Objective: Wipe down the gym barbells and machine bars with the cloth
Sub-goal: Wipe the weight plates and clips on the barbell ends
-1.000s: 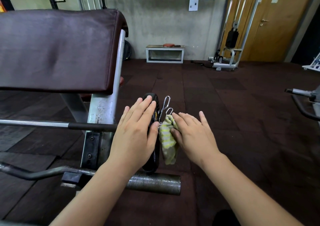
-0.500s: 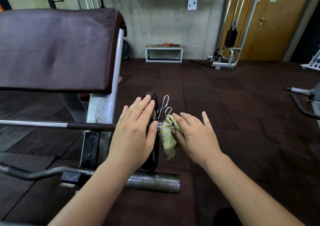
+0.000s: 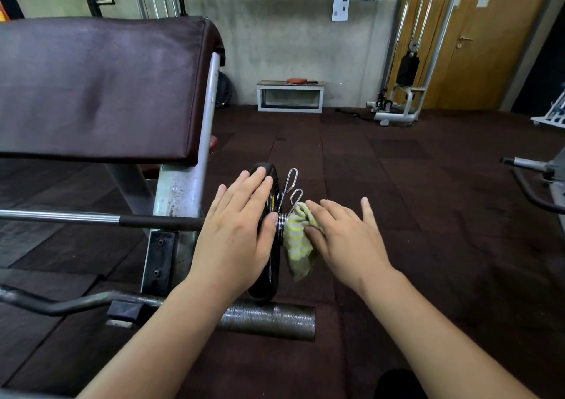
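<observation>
A chrome barbell (image 3: 76,217) lies across the bench rack, with a black weight plate (image 3: 272,264) and a spring collar (image 3: 289,190) at its right end. My left hand (image 3: 238,233) presses flat against the plate's inner face, the thumb reaching over its rim. A yellow-striped cloth (image 3: 298,245) is wrapped over the bar's end stub just outside the collar. My right hand (image 3: 345,239) holds the cloth there, fingers laid over the top and thumb pinching from below. The bar end itself is hidden by the cloth.
A dark padded preacher bench (image 3: 97,86) on a grey post (image 3: 180,190) fills the left. A curl bar (image 3: 61,302) with a ribbed sleeve (image 3: 269,319) lies below my arms. A cable machine (image 3: 403,93), a low box (image 3: 290,96) and a machine handle (image 3: 532,166) stand on the rubber floor.
</observation>
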Demonstrator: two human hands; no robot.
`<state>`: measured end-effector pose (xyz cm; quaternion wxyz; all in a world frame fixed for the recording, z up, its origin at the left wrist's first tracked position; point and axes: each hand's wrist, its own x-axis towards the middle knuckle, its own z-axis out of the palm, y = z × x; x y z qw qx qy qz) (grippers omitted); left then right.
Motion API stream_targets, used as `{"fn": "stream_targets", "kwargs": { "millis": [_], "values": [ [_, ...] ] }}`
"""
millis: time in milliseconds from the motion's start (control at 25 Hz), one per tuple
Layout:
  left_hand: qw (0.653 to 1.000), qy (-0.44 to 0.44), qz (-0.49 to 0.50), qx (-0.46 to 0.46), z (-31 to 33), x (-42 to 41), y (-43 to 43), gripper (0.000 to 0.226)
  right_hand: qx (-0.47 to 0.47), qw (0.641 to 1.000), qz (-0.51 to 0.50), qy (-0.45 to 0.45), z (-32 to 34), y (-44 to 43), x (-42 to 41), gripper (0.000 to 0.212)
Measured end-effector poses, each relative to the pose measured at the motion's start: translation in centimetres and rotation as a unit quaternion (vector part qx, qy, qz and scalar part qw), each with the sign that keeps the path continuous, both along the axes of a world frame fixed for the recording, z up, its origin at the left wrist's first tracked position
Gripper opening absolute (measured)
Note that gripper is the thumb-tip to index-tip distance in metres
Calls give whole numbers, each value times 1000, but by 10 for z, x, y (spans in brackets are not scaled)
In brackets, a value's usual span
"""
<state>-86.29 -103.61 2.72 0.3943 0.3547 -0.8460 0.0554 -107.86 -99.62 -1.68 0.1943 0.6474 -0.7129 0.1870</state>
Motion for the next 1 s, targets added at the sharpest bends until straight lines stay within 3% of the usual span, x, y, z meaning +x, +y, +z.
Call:
{"fn": "stream_targets", "kwargs": {
  "millis": [200,480,720,1000],
  "values": [
    [1000,1,2,3,0,0,0,55,-9,1000,-5,-10,-2,-8,38,51],
    [1000,5,-4,1,0,0,0,55,-4,1000,-1,15,-5,8,-1,54],
    [1000,4,0,0,-1,-1,-1,54,-31,999,-4,-7,-1,-12,37,47],
    [1000,2,-9,0,0,2,-1,56,-37,998,39,27,-4,19,7,57]
  ]
}}
